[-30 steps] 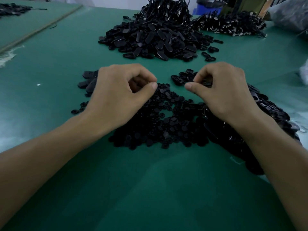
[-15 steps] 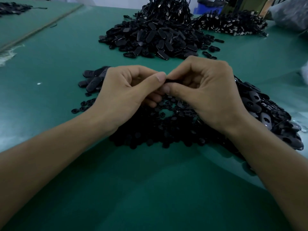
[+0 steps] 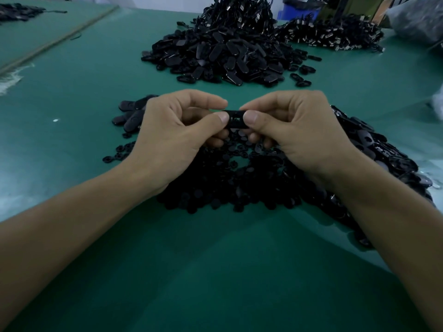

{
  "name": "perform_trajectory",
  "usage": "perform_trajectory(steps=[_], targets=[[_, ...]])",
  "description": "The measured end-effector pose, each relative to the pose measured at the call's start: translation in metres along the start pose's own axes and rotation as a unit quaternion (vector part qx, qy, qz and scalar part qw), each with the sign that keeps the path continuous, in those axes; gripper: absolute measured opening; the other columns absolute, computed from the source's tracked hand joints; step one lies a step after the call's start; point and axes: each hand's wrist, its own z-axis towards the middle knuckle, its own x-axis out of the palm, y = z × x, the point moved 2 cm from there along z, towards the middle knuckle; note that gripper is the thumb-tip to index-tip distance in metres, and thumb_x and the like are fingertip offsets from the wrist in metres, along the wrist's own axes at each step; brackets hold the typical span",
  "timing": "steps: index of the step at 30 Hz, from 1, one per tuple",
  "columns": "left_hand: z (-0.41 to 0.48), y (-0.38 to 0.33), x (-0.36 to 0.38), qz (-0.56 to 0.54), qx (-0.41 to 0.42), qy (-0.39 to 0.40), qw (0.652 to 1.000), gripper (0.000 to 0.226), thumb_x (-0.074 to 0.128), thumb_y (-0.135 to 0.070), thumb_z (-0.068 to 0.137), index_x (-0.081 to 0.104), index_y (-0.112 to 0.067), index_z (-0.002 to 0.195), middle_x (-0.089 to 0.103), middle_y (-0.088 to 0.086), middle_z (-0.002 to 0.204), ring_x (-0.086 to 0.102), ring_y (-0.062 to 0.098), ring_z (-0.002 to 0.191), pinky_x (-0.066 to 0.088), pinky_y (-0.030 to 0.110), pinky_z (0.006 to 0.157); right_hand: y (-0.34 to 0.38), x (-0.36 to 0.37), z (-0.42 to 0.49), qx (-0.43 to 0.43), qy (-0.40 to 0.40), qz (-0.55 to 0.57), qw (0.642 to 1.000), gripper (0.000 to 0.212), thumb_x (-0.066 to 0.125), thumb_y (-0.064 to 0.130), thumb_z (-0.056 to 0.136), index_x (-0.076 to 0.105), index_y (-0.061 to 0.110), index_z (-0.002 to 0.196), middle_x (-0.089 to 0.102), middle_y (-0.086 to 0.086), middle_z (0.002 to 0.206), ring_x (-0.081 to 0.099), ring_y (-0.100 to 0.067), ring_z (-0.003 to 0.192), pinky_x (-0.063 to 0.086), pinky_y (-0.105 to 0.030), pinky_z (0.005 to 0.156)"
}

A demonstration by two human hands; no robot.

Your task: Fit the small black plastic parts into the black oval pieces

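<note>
two hands: both are held just above the near heap, thumbs turned toward each other.
left hand (image 3: pixel 172 130): its fingers are curled, and the left end of a black oval plastic piece (image 3: pixel 236 119) is pinched between thumb and forefinger.
right hand (image 3: pixel 294 130): its fingers are curled likewise, and the right end of the same piece is pinched between thumb and forefinger.
black oval plastic piece: it is held level between the two thumbs, off the table, with small openings seen on its near face. whether a small part is seated in it cannot be told.
small black round plastic parts (image 3: pixel 227 183): they are heaped on the green table mat (image 3: pixel 215 271), under and just before the hands.
loose oval pieces (image 3: pixel 374 149): a spread is seen beside and behind the right wrist, touching the heap of small parts.
few oval pieces (image 3: pixel 130 113): they lie just beyond the left hand.
far heap of black oval pieces (image 3: pixel 220 56): it is piled well apart from the hands, at the middle of the table.
second far heap (image 3: pixel 335 37): dark parts with pale glints are seen to its right.
</note>
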Motion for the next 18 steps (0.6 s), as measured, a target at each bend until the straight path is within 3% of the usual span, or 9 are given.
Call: perform_trajectory(steps=[4,8,10,11,13,18], targets=[[0.001,0.003,-0.001,0.013,0.006,-0.008,1.0,0.01,0.072,-0.006,0.089,0.072,-0.016,0.087,0.075,0.002,0.072,0.072,0.013,0.066,0.058,0.023,0.063,-0.002,0.0,0.0,0.0,-0.02,-0.05,0.999,0.012,0.065,0.013,0.097,0.075,0.021,0.095,0.076,0.002,0.076,0.068,-0.003,0.065,0.048,-0.012,0.059],[0.003,0.006,-0.005,0.012,0.01,-0.043,0.999,0.009,0.072,-0.007,0.089,0.072,-0.015,0.089,0.075,0.001,0.073,0.073,0.014,0.068,0.057,0.022,0.064,-0.006,0.002,-0.001,-0.018,-0.017,-0.253,0.967,0.011,0.066,0.028,0.096,0.076,0.025,0.101,0.068,0.018,0.08,0.06,0.011,0.072,0.044,-0.004,0.066],[0.003,0.007,-0.007,0.018,0.011,-0.05,0.999,0.01,0.072,-0.007,0.089,0.072,-0.016,0.094,0.074,0.0,0.073,0.073,0.014,0.068,0.057,0.021,0.065,-0.008,0.006,-0.002,-0.009,0.024,-0.324,0.946,0.013,0.071,0.035,0.092,0.076,0.026,0.098,0.065,0.019,0.081,0.059,0.01,0.072,0.045,-0.008,0.067],[0.003,0.007,-0.007,0.019,0.012,-0.051,0.998,0.011,0.071,-0.008,0.089,0.072,-0.017,0.094,0.075,0.0,0.073,0.073,0.014,0.069,0.057,0.021,0.065,-0.009,0.007,-0.002,0.0,0.04,-0.345,0.938,0.015,0.072,0.038,0.09,0.076,0.026,0.097,0.066,0.017,0.082,0.061,0.005,0.075,0.05,-0.016,0.07],[0.003,0.008,-0.007,0.029,0.017,-0.051,0.998,0.011,0.072,-0.009,0.088,0.074,-0.019,0.091,0.075,0.001,0.075,0.073,0.014,0.069,0.057,0.021,0.065,-0.009,0.011,-0.002,0.015,0.053,-0.354,0.934,0.013,0.074,0.038,0.089,0.076,0.026,0.094,0.067,0.014,0.081,0.065,-0.003,0.078,0.055,-0.027,0.072],[0.003,0.01,-0.006,0.041,0.019,-0.057,0.997,0.01,0.073,-0.008,0.088,0.074,-0.019,0.088,0.076,0.002,0.076,0.073,0.014,0.069,0.057,0.021,0.064,-0.01,0.015,-0.001,0.011,0.049,-0.346,0.937,0.01,0.072,0.031,0.092,0.071,0.029,0.082,0.063,0.016,0.076,0.06,0.0,0.074,0.043,-0.014,0.062]])
